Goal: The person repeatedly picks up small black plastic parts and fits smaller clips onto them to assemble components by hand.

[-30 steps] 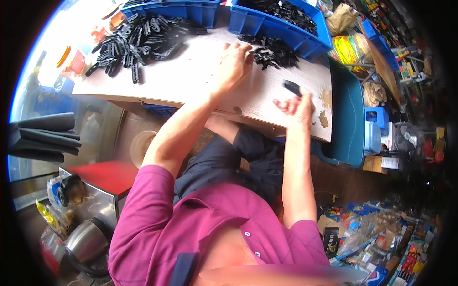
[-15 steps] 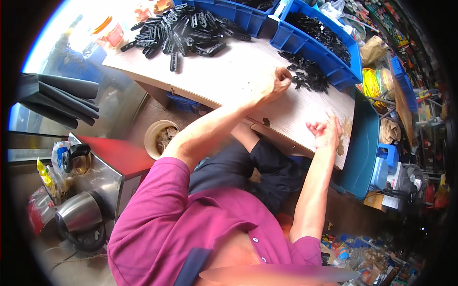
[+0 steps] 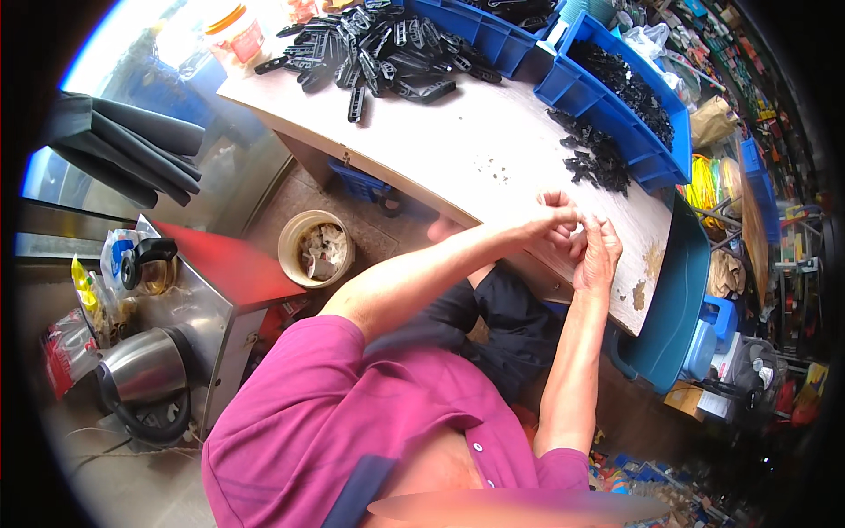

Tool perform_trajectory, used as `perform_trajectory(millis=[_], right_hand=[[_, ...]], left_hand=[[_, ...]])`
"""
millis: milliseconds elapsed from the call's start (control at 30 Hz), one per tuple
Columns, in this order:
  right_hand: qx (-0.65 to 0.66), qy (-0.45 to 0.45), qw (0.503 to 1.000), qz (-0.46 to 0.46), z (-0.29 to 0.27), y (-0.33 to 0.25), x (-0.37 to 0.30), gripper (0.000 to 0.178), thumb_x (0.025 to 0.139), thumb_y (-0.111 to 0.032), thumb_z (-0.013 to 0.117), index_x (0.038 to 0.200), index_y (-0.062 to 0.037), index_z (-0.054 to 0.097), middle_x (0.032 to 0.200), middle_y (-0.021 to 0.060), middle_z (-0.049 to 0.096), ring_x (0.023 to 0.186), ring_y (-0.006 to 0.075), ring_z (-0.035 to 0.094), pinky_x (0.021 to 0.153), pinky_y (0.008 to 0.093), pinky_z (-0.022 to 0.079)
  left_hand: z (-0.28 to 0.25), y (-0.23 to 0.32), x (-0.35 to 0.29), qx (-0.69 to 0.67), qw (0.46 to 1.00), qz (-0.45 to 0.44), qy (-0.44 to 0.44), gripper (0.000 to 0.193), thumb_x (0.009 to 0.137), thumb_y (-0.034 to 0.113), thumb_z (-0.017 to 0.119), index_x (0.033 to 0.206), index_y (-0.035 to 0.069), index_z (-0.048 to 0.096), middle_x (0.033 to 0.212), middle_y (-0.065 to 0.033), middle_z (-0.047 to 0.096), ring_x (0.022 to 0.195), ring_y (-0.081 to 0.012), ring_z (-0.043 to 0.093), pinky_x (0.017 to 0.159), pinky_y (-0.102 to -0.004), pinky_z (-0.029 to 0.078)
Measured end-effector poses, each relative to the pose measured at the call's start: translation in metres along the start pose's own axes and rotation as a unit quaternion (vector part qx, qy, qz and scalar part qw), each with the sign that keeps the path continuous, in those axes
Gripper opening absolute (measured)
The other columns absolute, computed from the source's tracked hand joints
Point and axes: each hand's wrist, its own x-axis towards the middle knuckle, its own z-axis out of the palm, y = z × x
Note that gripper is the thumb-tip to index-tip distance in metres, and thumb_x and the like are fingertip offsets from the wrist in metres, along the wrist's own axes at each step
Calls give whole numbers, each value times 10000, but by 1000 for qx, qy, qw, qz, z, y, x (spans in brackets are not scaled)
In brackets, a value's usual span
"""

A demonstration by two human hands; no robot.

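My left hand (image 3: 549, 220) and my right hand (image 3: 600, 252) come together above the front part of the pale table (image 3: 493, 132). Fingertips of both are pinched and close to touching. Whatever lies between them is too small or hidden to name. Beyond the hands, a loose heap of small black plastic pieces (image 3: 600, 167) lies against a blue bin (image 3: 647, 151). A larger pile of long black plastic parts (image 3: 378, 53) with slots spreads over the far left of the tabletop.
Another blue bin (image 3: 480, 35) stands at the back. A teal bin (image 3: 673, 290) is at the table's right end. On the floor to the left sits a bucket (image 3: 289, 251) with scraps inside. A metal kettle (image 3: 145, 374) stands near a red-topped cabinet (image 3: 224, 268).
My left hand has moved back and right from the small black pieces. My right hand has shifted slightly to meet it, its fingers now pinching. The whole view has shifted a little.
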Motion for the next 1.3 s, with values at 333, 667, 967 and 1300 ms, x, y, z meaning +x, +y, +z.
perform_trajectory(millis=[333, 667, 967, 1300], right_hand=[[-27, -29, 999, 5, 7, -5, -6, 200, 856, -206, 709, 905, -22, 649, 481, -6, 481, 402, 78, 440, 440, 235, 394], [63, -39, 997, 10, 14, -2, -11, 194, 861, -202, 697, 812, -57, 578, 446, -1, 443, 396, 110, 476, 497, 322, 529], [66, -43, 997, 1, 9, 3, -9, 152, 900, -191, 652, 825, -79, 582, 470, 11, 479, 438, 143, 528, 508, 342, 529], [77, -31, 997, -2, 13, 2, -10, 157, 879, -172, 678, 824, -54, 590, 475, -4, 458, 425, 113, 498, 491, 310, 520]], left_hand=[[4, 8, -19, 83, 991, 72, 70, 165, 862, 157, 616, 887, -6, 608, 725, -75, 626, 615, -144, 608, 568, -275, 520], [-164, 133, -101, 732, 332, 323, 500, 310, 746, 105, 696, 1045, 51, 634, 1012, -119, 661, 974, -295, 601, 874, -398, 453], [-179, 136, -103, 776, 384, 368, 340, 276, 799, 128, 662, 1067, 78, 617, 971, -90, 662, 951, -292, 603, 825, -411, 461], [-155, 123, -88, 767, 440, 317, 343, 209, 845, 169, 651, 1043, 106, 673, 1015, -72, 663, 1016, -274, 582, 868, -384, 452]])
